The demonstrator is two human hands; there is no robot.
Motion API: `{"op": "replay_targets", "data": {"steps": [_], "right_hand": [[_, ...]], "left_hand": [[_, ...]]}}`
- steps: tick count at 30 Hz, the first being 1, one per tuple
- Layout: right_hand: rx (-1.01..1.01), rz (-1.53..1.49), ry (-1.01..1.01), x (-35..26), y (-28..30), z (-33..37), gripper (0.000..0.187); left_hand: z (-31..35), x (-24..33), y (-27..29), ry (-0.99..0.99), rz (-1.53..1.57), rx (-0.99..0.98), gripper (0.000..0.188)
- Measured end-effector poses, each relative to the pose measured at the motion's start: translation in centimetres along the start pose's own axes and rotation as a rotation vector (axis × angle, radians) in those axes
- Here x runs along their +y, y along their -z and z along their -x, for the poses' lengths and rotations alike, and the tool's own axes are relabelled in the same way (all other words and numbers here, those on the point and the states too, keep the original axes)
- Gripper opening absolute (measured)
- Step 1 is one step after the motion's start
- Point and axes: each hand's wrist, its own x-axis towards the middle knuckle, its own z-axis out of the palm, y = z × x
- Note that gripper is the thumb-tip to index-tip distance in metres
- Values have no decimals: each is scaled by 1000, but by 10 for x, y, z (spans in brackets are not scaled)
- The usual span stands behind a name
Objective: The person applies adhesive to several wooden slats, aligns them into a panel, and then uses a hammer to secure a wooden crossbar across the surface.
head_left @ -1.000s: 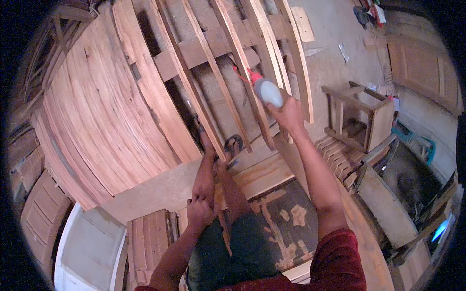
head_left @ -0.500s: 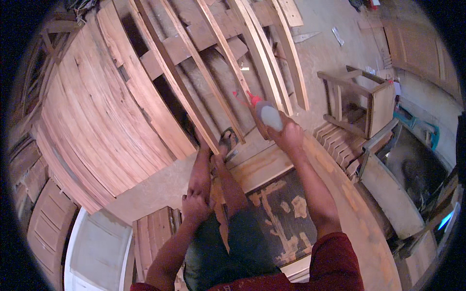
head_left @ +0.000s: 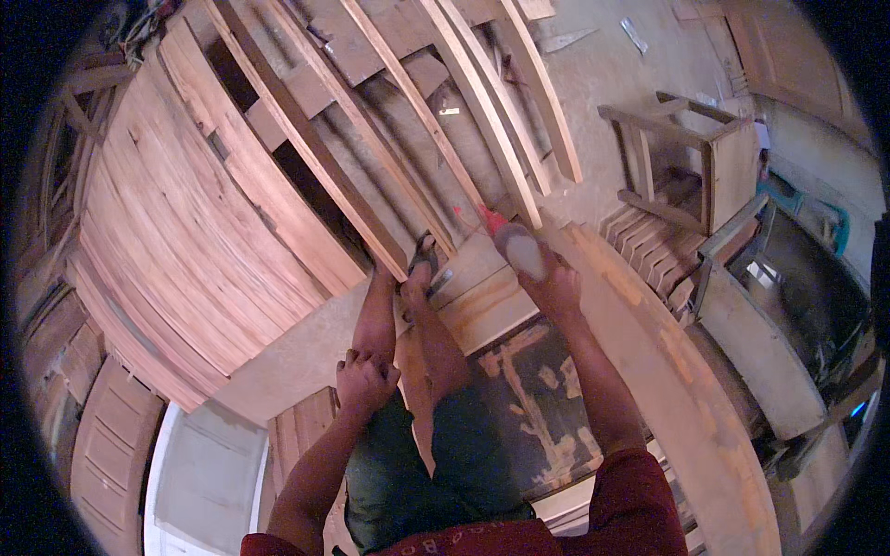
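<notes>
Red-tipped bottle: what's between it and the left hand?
Not bare: in the head view, the person's right shin and a wooden plank show between the left hand and the red-tipped bottle.

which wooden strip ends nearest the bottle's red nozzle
The strip with three spaced strips to its right: its end appears at the nozzle; others' ends stand apart.

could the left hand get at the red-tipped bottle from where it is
Probably yes, with a stretch: the left hand, by the left leg, appears to hold nothing, and the space toward the bottle looks free. The right hand holds its near end, though.
</notes>
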Motion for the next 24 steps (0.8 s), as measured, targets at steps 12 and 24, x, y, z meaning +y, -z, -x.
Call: {"op": "replay_targets", "data": {"steps": [12, 24], "right_hand": [[-1, 67, -68, 53, -21, 52, 78], [-45, 49, -171, 72, -23, 80, 72]], "left_hand": [[-8, 2, 9, -69, -55, 41, 35], [-14, 6, 15, -94, -122, -24, 37]]}}
